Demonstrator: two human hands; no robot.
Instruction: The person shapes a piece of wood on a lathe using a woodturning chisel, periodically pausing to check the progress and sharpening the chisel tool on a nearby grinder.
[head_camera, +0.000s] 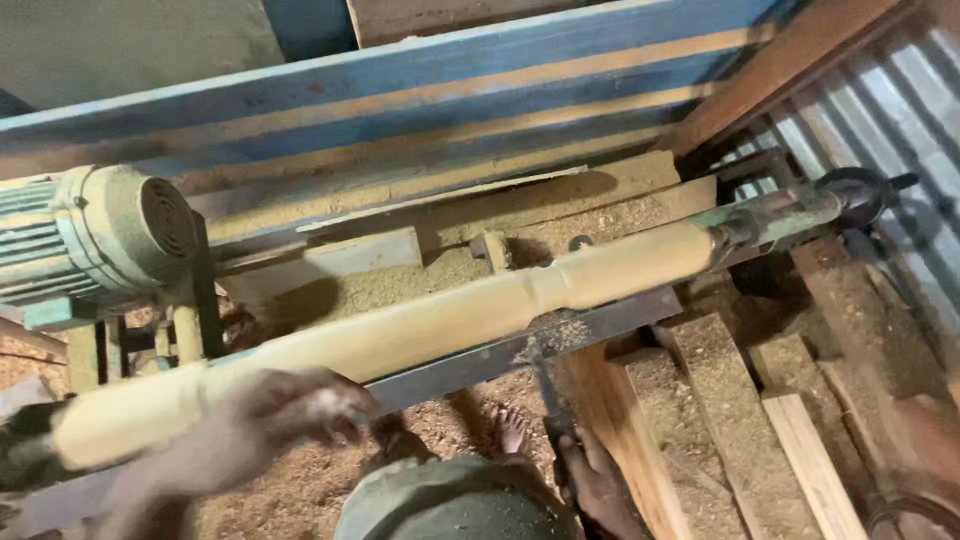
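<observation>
A long pale wooden spindle (450, 315) is mounted in a lathe and runs from lower left to upper right. My left hand (270, 420) is blurred; its bent fingers lie against the spindle's lower side near the left end, over the steel tool rest rail (610, 318). Whether it grips anything is unclear. My right hand (595, 485) is low in the view, closed on a dark metal tool (545, 395) that reaches up to the rail below the spindle's middle.
A dusty green electric motor (110, 235) sits at the left. The tailstock (840, 200) holds the spindle's right end beside a corrugated metal wall (900, 110). Blue-painted planks (450, 90) run behind. Sawdust covers the bed, and wooden boards (790, 440) and my bare foot (510, 430) lie below.
</observation>
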